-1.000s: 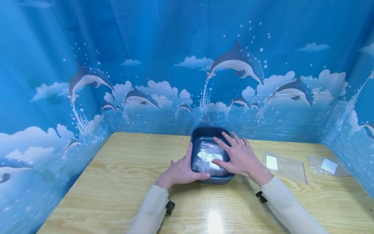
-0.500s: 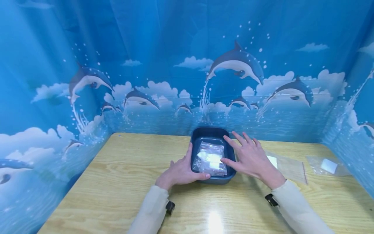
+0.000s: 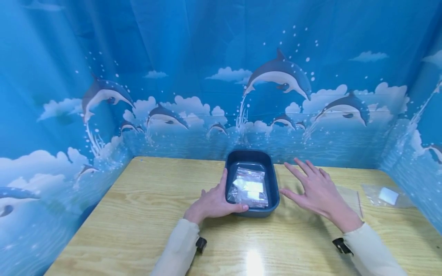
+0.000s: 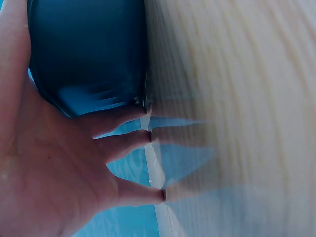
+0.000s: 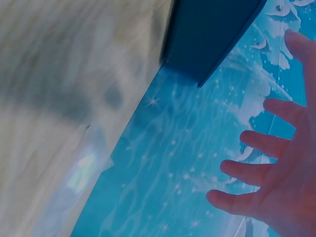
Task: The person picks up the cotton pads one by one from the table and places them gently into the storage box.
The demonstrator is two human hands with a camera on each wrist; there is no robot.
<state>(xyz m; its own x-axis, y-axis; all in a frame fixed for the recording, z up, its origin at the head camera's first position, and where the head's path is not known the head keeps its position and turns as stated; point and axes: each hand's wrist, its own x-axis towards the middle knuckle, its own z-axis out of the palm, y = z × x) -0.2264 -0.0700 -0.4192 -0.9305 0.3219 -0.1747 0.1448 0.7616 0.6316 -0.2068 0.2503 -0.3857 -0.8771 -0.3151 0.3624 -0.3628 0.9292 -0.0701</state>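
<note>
A dark blue plastic bin (image 3: 272, 184) stands near the table's back edge with several clear zip bags (image 3: 250, 187) stacked inside. My left hand (image 3: 215, 201) lies along the bin's left side, its thumb over the front left corner. In the left wrist view the fingers of that hand (image 4: 59, 163) are straight and spread beside the bin wall (image 4: 89, 49), tips at the tabletop. My right hand (image 3: 317, 193) hovers to the right of the bin, holding nothing, fingers spread. It partly covers a clear zip bag (image 3: 351, 199) lying on the table.
Farther right lies another clear bag with a white square piece (image 3: 388, 196) in it. The wood-grain table (image 3: 145, 214) extends left and forward of the bin. A blue curtain (image 3: 193, 69) printed with dolphins rises behind the table and at both sides.
My right hand has moved right, from over the bin to beside it, now covering part of the nearer loose bag. The left hand and the bin have stayed in place.
</note>
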